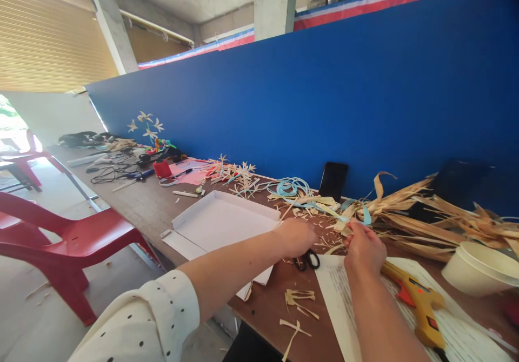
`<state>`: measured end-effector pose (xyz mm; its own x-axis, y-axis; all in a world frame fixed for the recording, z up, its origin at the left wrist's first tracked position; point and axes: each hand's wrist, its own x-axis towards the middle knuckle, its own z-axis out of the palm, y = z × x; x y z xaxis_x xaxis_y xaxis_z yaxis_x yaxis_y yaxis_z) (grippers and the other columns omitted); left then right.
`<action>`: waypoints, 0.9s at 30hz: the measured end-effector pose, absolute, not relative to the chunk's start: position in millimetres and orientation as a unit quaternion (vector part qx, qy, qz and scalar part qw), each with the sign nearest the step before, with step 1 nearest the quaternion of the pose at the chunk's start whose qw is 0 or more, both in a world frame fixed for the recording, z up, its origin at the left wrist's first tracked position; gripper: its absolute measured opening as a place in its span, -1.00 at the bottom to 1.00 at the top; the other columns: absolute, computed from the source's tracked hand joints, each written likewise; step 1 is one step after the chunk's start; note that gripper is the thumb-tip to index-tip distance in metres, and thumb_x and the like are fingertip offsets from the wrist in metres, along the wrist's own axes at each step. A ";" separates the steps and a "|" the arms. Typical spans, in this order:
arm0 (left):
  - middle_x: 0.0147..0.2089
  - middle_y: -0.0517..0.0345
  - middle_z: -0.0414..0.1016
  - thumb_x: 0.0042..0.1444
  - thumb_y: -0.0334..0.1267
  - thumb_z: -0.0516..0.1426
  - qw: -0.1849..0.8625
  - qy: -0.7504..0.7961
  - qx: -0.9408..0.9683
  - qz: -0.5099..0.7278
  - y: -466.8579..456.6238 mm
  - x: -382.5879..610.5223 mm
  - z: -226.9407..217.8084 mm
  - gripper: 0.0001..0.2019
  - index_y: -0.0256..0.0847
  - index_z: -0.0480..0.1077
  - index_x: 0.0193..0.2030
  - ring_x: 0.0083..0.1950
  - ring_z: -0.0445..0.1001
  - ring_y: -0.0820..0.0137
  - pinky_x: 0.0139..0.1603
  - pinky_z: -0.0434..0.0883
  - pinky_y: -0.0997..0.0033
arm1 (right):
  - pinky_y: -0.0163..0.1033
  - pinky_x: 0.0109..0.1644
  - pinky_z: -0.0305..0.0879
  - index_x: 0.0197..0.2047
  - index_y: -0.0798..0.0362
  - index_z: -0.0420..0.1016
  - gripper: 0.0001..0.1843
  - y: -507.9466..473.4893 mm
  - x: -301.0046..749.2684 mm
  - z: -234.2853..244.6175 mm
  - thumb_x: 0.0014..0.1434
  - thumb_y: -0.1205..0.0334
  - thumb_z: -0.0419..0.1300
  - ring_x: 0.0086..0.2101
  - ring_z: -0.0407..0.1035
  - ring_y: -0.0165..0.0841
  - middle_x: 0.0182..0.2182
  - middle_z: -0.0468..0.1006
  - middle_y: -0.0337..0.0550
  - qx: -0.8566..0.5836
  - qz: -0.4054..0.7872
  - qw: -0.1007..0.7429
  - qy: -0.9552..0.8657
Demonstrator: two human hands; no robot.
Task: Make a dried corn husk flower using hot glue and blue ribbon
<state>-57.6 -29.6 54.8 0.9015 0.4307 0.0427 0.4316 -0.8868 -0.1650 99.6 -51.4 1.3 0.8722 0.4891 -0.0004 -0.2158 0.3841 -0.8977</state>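
My left hand [297, 236] reaches over the table, curled closed with its fingertips hidden from me. Just below it, scissors [307, 260] show their black handles, and pale shavings [324, 239] lie around it. My right hand [365, 247] is closed in a pinch at the near end of a thin strip; a light blue ribbon piece [367, 215] stands up by its fingertips. Dried husk strips [405, 200] spread just beyond that hand. Beneath my right forearm lies a printed sheet [336, 292], with a yellow glue gun [424, 302] on it.
An open white box lid [227, 216] lies left of my hands. A phone [333, 180] leans on the blue partition [365, 92]. Coiled blue ribbon [290, 187] and husk flowers [243, 173] lie along the back. A cream tub [480, 269] stands right; a red chair [81, 232] stands left.
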 end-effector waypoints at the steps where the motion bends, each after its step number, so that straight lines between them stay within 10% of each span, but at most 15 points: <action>1: -0.29 -0.03 0.48 -0.06 -0.48 0.07 0.090 -0.245 -0.965 0.001 -26.8 -57.0 56.8 -0.85 -0.28 0.45 -0.36 -0.19 0.46 0.23 -0.29 0.41 0.33 | -0.38 -0.71 -0.04 -0.50 0.10 0.41 -0.74 -51.5 99.4 1.8 -0.26 0.13 0.32 -0.70 0.04 -0.54 -0.66 0.37 -0.32 -0.511 0.213 0.822 -0.133; 27: -0.33 -0.24 0.50 -0.13 -0.45 0.14 0.003 -0.385 -0.896 0.220 -59.4 -120.2 69.7 -0.83 -0.43 0.46 -0.33 -0.24 0.49 0.16 -0.28 0.41 0.33 | -0.40 -0.71 -0.05 -0.48 0.12 0.44 -0.74 -48.1 100.7 -5.8 -0.25 0.15 0.32 -0.72 0.04 -0.55 -0.72 0.31 -0.36 -0.524 0.213 0.812 -0.147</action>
